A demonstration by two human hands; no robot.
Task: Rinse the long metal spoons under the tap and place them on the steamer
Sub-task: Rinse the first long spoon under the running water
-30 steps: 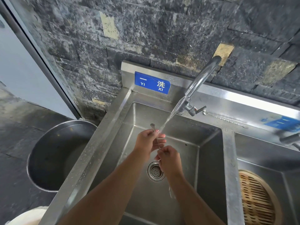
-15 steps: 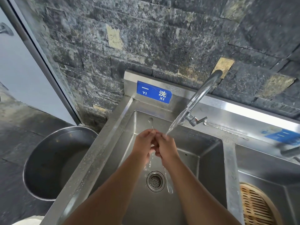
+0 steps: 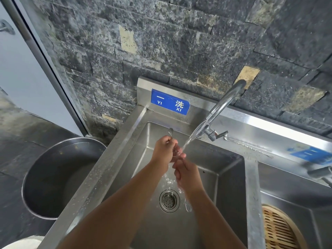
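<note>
Water from the curved chrome tap (image 3: 225, 101) falls in a slanting stream (image 3: 191, 139) onto my two hands, which meet over the left stainless steel sink basin (image 3: 228, 177). My left hand (image 3: 164, 150) is curled shut around the upper part of the long metal spoons (image 3: 171, 132), whose thin handle ends poke out just beyond my knuckles on the far side. My right hand (image 3: 186, 174) sits just nearer, touching the left, fingers wrapped around the lower part of the same spoons; a wet metal end (image 3: 187, 206) shows below it, beside the round perforated drain (image 3: 169, 200). Water runs down between my hands toward that drain.

Round slatted bamboo steamer (image 3: 280, 230) lies in the right basin, well apart from the spoons, with the steel divider between basins (image 3: 252, 194) in the way. A blue rectangular sign with white characters (image 3: 170, 102) is fixed on the far splashback. Left of the sink, on the floor, stands a large round metal pot (image 3: 59, 178). Dark stone wall (image 3: 179, 42) rises behind.
</note>
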